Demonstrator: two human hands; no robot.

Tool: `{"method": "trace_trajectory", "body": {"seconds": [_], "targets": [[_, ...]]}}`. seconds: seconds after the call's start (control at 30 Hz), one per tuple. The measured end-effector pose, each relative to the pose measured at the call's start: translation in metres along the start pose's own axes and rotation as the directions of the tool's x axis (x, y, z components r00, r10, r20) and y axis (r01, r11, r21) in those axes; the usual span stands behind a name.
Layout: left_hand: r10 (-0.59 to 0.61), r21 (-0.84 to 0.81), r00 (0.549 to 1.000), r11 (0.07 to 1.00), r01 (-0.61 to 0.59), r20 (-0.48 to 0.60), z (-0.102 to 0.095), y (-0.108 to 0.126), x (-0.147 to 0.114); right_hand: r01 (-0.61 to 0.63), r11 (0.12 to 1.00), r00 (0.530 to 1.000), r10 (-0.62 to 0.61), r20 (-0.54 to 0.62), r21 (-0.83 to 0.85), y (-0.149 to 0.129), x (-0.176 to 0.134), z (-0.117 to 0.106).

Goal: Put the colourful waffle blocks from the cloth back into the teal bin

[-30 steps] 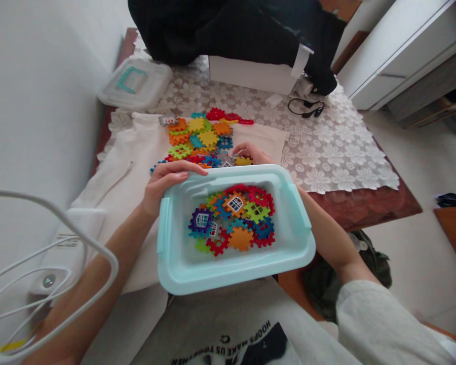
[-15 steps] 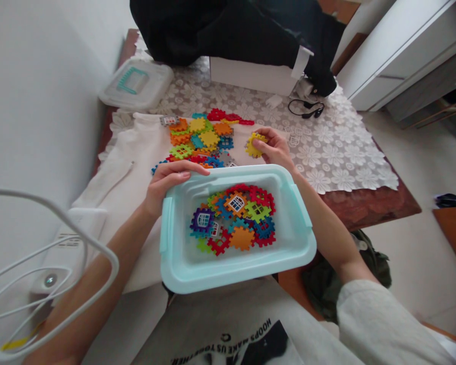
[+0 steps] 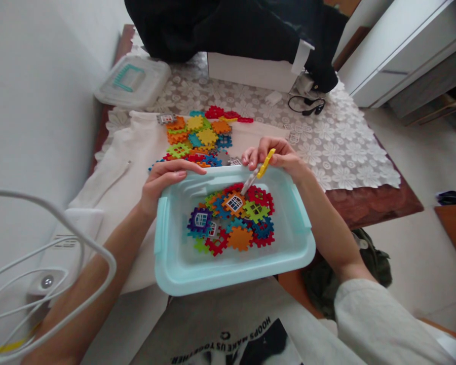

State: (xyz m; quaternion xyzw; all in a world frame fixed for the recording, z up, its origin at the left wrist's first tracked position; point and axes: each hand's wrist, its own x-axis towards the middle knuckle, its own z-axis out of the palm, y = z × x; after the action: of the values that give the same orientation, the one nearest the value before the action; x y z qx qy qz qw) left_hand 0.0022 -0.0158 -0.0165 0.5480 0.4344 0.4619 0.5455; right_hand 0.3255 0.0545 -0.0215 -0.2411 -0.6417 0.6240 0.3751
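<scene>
A light-teal plastic bin (image 3: 233, 281) is tilted toward me, holding several gear-edged building tiles, among them an orange one (image 3: 239, 238) and a purple one with a white window (image 3: 200, 220). My left hand (image 3: 167, 182) is closed on the bin's far left corner, index finger lying along the rim. Over the far right rim, my right hand (image 3: 275, 154) pinches a yellow tile (image 3: 266, 163), seen edge-on. Just below it a blurred greyish tile (image 3: 250, 181) slants into the bin; whether the fingers still touch it cannot be made out.
Behind the bin a pile of colourful tiles (image 3: 197, 136) lies on a white cloth (image 3: 114, 152). A clear lid with a teal handle (image 3: 133, 81) rests at the back left. Black earphones (image 3: 307, 105) lie at the back right. White cables (image 3: 79, 235) loop at the left.
My right hand has come from beside the pile to above the bin's far rim, turning the yellow tile edge-on. A greyish tile now shows below it. My left hand stays on the bin.
</scene>
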Motion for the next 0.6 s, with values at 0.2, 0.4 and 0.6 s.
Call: {"method": "trace_trajectory", "body": {"seconds": [0.2,0.4,0.6], "targets": [[0.026,0.016,1.0,1.0,-0.025,-0.016,-0.002,-0.004,0.0,-0.079,0.983,0.996,0.083,0.018,-0.167,-0.008,-0.003,0.003],[0.0,-0.037,1.0,0.999,0.001,0.003,0.002,0.002,0.002,-0.167,0.952,0.985,0.152,-0.078,-0.258,0.009,0.012,0.01],[-0.023,-0.061,1.0,0.998,0.023,-0.001,0.005,0.004,0.0,-0.118,0.8,0.986,0.023,-0.166,-0.588,0.05,0.02,0.002]]}}
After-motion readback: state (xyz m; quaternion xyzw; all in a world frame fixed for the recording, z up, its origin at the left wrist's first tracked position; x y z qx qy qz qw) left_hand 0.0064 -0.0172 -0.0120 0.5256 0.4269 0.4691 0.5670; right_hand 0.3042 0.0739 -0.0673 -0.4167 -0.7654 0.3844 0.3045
